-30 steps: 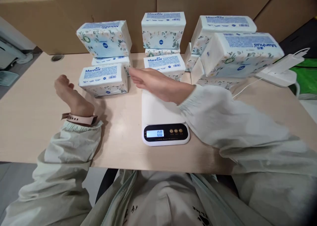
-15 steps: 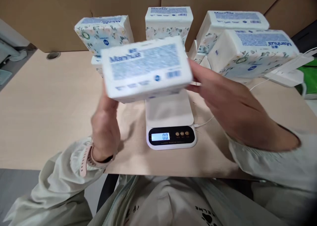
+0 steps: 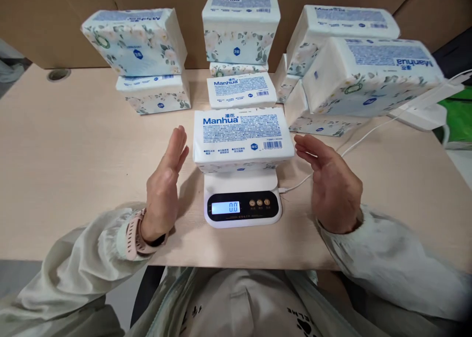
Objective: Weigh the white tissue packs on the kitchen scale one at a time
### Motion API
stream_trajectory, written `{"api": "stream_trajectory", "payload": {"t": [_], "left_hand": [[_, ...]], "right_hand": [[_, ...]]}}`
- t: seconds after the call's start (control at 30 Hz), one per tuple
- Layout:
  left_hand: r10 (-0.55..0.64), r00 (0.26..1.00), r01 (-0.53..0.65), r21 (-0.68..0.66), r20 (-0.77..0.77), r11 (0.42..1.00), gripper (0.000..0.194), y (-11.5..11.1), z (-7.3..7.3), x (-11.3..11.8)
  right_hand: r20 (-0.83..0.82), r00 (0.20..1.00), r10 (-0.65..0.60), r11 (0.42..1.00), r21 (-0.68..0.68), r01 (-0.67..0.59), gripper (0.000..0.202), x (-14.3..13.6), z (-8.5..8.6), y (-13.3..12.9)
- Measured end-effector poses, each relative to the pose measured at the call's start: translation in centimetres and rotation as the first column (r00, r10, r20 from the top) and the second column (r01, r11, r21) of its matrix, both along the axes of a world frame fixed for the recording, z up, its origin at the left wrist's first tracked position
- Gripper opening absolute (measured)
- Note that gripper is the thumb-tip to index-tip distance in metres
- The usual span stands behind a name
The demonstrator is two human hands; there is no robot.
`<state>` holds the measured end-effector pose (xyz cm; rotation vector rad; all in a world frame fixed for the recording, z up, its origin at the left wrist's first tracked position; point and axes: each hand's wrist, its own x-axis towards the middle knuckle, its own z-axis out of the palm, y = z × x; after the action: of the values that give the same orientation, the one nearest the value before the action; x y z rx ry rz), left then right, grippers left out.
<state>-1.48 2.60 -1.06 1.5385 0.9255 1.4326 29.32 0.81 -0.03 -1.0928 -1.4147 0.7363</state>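
Observation:
A white pack of tissues [image 3: 243,135] with blue "Manhua" print rests on the digital kitchen scale [image 3: 241,182]. The scale's lit display reads 0.0. My left hand [image 3: 164,184], with a pink watch strap at the wrist, is upright beside the pack's left end, fingers straight and a small gap between. On the opposite side my right hand [image 3: 330,179] faces the pack's right end, fingers stretched out and apart from it. Neither hand holds anything.
Behind the scale are stacked tissue packs: a left stack [image 3: 136,51], a middle stack [image 3: 239,42] and right stacks [image 3: 372,81]. A white cable [image 3: 365,138] runs from the scale to a white power strip [image 3: 420,115]. Cardboard [image 3: 191,22] stands along the back.
The tissue pack has come down from the air onto the scale. Both hands have let go of it and opened at its sides. The camera view has shifted slightly.

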Motion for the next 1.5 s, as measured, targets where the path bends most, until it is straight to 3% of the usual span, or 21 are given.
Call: {"api": "stream_trajectory", "payload": {"t": [0.2,0.37,0.73,0.97,1.23,1.5], "left_hand": [[0.024,1.0,-0.024,0.002,0.017,1.0,0.052,0.8,-0.6,-0.6],[0.057,0.997,-0.058,-0.001,0.06,0.998,0.053,0.5,-0.3,-0.2],[0.013,1.0,-0.013,0.008,0.019,1.0,0.049,0.3,0.1,-0.4],[0.032,0.999,-0.032,-0.011,0.017,0.999,0.05,0.3,0.2,-0.5],[0.048,0.999,-0.047,-0.018,0.024,0.999,0.051,0.3,0.3,-0.5],[0.038,0.999,-0.038,-0.003,0.028,0.999,0.046,0.2,0.5,-0.4]], "right_hand": [[-0.02,0.994,-0.109,0.993,0.033,0.11,0.039,0.1,-0.9,0.0],[-0.006,0.994,-0.113,0.993,0.013,0.113,0.038,0.0,-0.9,0.0],[0.02,0.991,-0.129,0.992,0.019,0.128,0.038,-0.1,-1.1,0.0],[0.01,0.992,-0.129,0.988,0.086,0.128,0.037,-0.2,-1.4,0.0],[-0.052,0.987,-0.151,0.988,-0.019,0.151,0.036,-0.6,-0.3,-0.5],[-0.045,0.992,-0.12,0.993,-0.009,0.12,0.037,-0.4,-0.4,-0.5]]}}
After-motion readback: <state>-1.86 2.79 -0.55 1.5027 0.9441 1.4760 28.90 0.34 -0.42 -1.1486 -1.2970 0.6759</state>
